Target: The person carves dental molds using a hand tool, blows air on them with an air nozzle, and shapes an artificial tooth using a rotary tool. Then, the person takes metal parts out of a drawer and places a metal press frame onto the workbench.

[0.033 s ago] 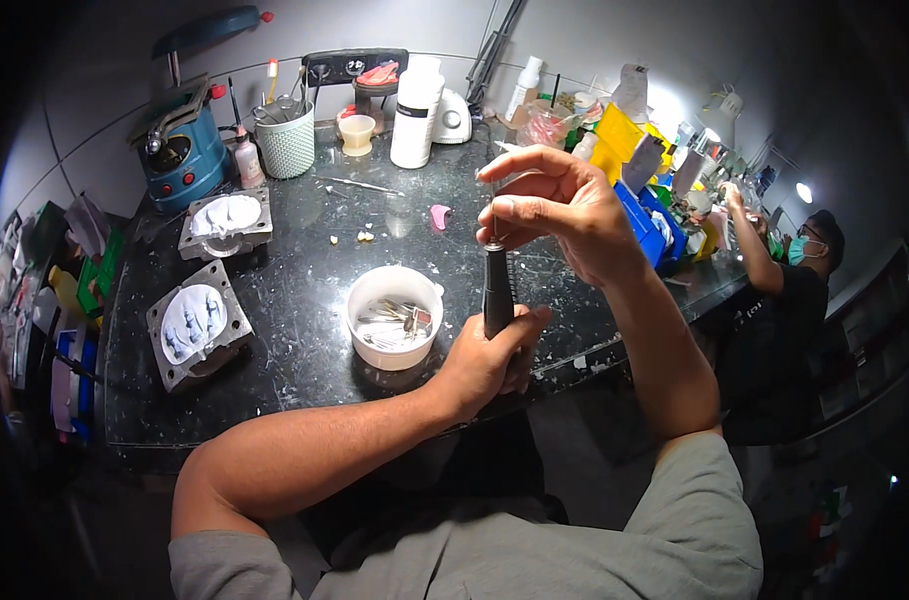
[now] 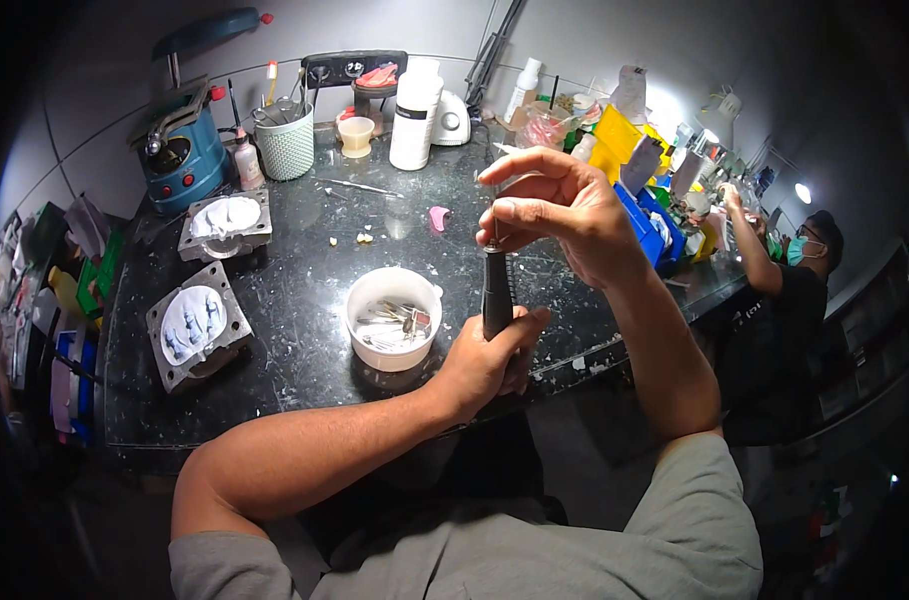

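Note:
My left hand [image 2: 496, 358] is wrapped round a dark rotary handpiece [image 2: 496, 295], which stands nearly upright over the bench's front part. Just above, my right hand [image 2: 564, 205] pinches a thin metal bur [image 2: 496, 228] at the handpiece's top end, thumb and fingers closed on it; the fingertips partly hide it. Left of the handpiece is a white tub [image 2: 369, 350] holding several loose burs and small metal bits. Behind the tub lie a small pink piece [image 2: 438, 218], some tiny tooth-like pieces [image 2: 364, 238] and a slim metal instrument [image 2: 359, 185].
Two metal flask halves with white plaster, one nearer [image 2: 191, 325] and one farther [image 2: 224, 218], lie at left. Behind them are a blue machine [image 2: 184, 155], a tool cup [image 2: 286, 145] and a white bottle [image 2: 414, 120]. Blue bins [image 2: 646, 225] and a masked person [image 2: 799, 260] are at right.

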Demonstrator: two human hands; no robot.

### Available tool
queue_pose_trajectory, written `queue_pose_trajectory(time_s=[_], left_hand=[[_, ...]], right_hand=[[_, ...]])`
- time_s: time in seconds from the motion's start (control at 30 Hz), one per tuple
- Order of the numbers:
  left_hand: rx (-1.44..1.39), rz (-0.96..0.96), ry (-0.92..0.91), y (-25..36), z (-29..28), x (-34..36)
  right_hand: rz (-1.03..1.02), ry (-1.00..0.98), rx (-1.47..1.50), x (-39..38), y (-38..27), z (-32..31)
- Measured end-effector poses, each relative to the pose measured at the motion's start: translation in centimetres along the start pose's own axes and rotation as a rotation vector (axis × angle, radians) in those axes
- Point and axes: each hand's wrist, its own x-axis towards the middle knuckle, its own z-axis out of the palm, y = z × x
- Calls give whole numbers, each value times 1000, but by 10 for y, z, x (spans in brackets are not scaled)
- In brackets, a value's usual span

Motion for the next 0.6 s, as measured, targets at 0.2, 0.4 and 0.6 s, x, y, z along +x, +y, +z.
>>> queue_pose_trajectory(time_s=[0.2, 0.4, 0.6], left_hand=[[-14, -42, -4, 5, 2, 1], [-8, -62, -14, 3, 1, -1], [5, -59, 2, 1, 3, -5]], right_hand=[[-32, 30, -97, -4, -3, 0], [-17, 24, -113, -6, -6, 1], [-36, 1, -181, -8, -8, 3]])
